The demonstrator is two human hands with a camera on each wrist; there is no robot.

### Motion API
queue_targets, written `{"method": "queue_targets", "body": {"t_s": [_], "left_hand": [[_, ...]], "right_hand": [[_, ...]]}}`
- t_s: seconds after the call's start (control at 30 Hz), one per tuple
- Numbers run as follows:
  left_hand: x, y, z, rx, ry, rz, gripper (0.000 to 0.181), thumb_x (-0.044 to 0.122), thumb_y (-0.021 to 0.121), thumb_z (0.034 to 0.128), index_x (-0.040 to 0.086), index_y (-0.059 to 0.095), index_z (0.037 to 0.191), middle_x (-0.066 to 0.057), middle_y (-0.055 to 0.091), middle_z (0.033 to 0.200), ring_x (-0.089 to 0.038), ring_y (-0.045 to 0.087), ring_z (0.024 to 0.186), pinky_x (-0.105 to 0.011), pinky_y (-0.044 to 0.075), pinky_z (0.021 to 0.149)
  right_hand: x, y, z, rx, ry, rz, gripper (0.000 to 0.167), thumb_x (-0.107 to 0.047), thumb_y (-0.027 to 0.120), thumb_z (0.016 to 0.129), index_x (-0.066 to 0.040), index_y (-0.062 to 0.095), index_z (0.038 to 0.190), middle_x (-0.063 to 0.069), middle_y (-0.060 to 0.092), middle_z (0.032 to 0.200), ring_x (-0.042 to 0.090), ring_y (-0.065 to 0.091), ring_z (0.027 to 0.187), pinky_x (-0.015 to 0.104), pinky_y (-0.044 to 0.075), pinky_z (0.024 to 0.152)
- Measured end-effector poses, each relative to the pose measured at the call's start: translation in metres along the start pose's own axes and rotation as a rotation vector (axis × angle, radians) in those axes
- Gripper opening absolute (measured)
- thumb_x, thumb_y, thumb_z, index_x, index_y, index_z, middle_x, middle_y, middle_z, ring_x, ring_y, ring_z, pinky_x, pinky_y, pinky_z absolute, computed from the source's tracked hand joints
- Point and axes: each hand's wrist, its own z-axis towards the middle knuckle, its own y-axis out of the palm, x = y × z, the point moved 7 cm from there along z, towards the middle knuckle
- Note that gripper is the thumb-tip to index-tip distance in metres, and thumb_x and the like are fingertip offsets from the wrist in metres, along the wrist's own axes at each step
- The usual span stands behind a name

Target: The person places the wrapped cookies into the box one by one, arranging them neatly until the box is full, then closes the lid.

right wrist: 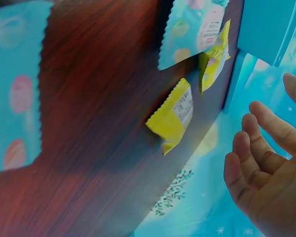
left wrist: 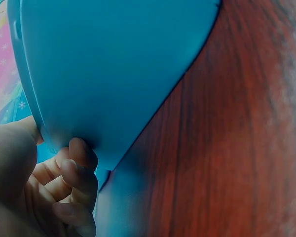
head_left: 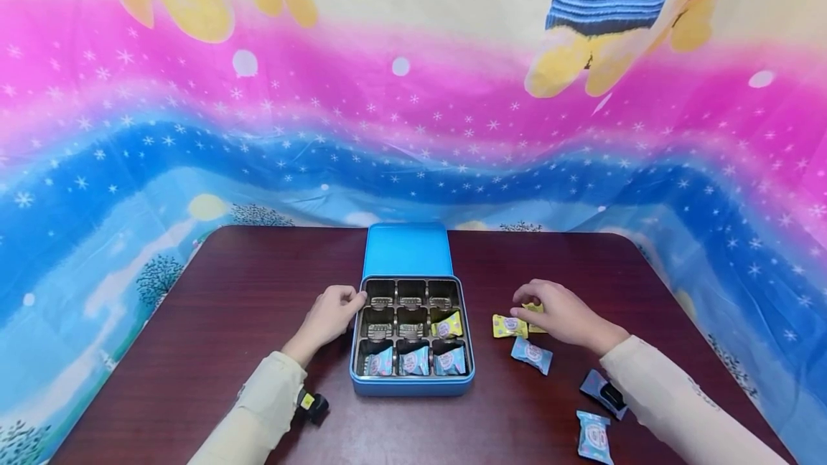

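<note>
Dark tabletop [head_left: 284,271] — yellow candy [head_left: 535,329] half-hidden behind loose, empty right fingers [right wrist: 276,129], blue tin's rim [head_left: 413,381] between left fingers [left wrist: 78,175]

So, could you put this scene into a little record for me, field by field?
Box: blue, lid open, nine compartments
Inside: three blue packets in the near row, one yellow packet in the middle row's right compartment
To the box's right: two loose yellow packets, three loose bluish packets
Left hand: fingers gripping the box's left edge
Right hand: over the loose yellow packets, holding nothing
Table: dark reddish brown
</note>
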Motion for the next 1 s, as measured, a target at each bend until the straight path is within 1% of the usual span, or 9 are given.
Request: {"method": "queue_targets", "body": {"t_s": [0.1,0.23,0.37,0.57,0.73,0.8,0.9,1.0], "left_hand": [[0.0,0.0,0.0,-0.001,0.001,0.002,0.04,0.034,0.06,0.0992,0.014,0.051,0.066,0.004,0.048,0.047,-0.014,0.05,0.045,-0.028,0.038,0.049],[0.0,0.0,0.0,0.001,-0.005,0.008,0.04,0.036,0.059,0.0993,0.015,0.05,0.066,0.005,0.048,0.047,-0.014,0.05,0.045,-0.028,0.038,0.049],[-0.001,0.001,0.0,-0.001,-0.011,0.008,0.04,0.037,0.058,0.0997,0.015,0.05,0.067,0.004,0.048,0.048,-0.014,0.05,0.045,-0.028,0.038,0.048],[-0.003,0.002,0.0,-0.007,-0.021,0.0,0.04,0.038,0.058,0.1002,0.015,0.051,0.068,0.004,0.048,0.049,-0.014,0.049,0.044,-0.029,0.038,0.048],[-0.003,0.002,0.0,-0.01,-0.022,-0.001,0.04,0.037,0.058,0.1003,0.014,0.051,0.069,0.003,0.049,0.049,-0.015,0.049,0.044,-0.029,0.038,0.048],[-0.003,0.002,0.0,-0.009,-0.022,-0.003,0.04,0.038,0.058,0.1002,0.014,0.051,0.069,0.003,0.049,0.049,-0.015,0.049,0.044,-0.029,0.038,0.048],[-0.003,0.002,0.0,-0.008,-0.023,-0.002,0.04,0.038,0.058,0.1001,0.015,0.051,0.069,0.004,0.049,0.049,-0.015,0.049,0.044,-0.029,0.038,0.048],[-0.004,0.002,0.0,-0.01,-0.026,0.002,0.04,0.038,0.058,0.1003,0.015,0.051,0.069,0.004,0.049,0.049,-0.015,0.049,0.045,-0.029,0.038,0.048]], "right_hand": [[0.006,-0.001,-0.002,-0.003,0.014,-0.002,0.027,-0.03,0.07,0.095,-0.01,0.071,0.114,0.0,0.067,0.104,0.016,0.063,0.094,0.038,0.054,0.081],[0.014,-0.001,-0.004,-0.007,0.032,-0.004,0.027,-0.03,0.07,0.095,-0.01,0.072,0.114,-0.003,0.066,0.1,0.01,0.057,0.083,0.03,0.051,0.073],[0.021,0.0,-0.005,-0.017,0.038,0.011,0.026,-0.028,0.069,0.096,-0.009,0.072,0.114,-0.003,0.065,0.098,0.012,0.054,0.078,0.027,0.048,0.067],[0.031,-0.001,-0.007,-0.02,0.048,0.002,0.029,-0.029,0.069,0.096,-0.008,0.071,0.116,0.0,0.066,0.1,0.011,0.055,0.082,0.031,0.049,0.07],[0.04,0.001,-0.009,-0.024,0.082,-0.011,0.032,-0.031,0.07,0.095,-0.008,0.07,0.117,0.001,0.066,0.102,0.011,0.054,0.083,0.032,0.049,0.072],[0.042,0.002,-0.01,-0.028,0.103,-0.013,0.031,-0.031,0.071,0.095,-0.009,0.071,0.117,0.0,0.066,0.101,0.012,0.054,0.082,0.031,0.049,0.071],[0.044,0.005,-0.011,-0.042,0.105,-0.011,0.031,-0.031,0.072,0.093,-0.009,0.07,0.115,0.0,0.065,0.1,0.013,0.055,0.084,0.032,0.049,0.071],[0.043,0.009,-0.012,-0.061,0.101,-0.008,0.034,-0.033,0.074,0.091,-0.009,0.069,0.116,0.001,0.065,0.102,0.014,0.057,0.087,0.034,0.05,0.074]]}}
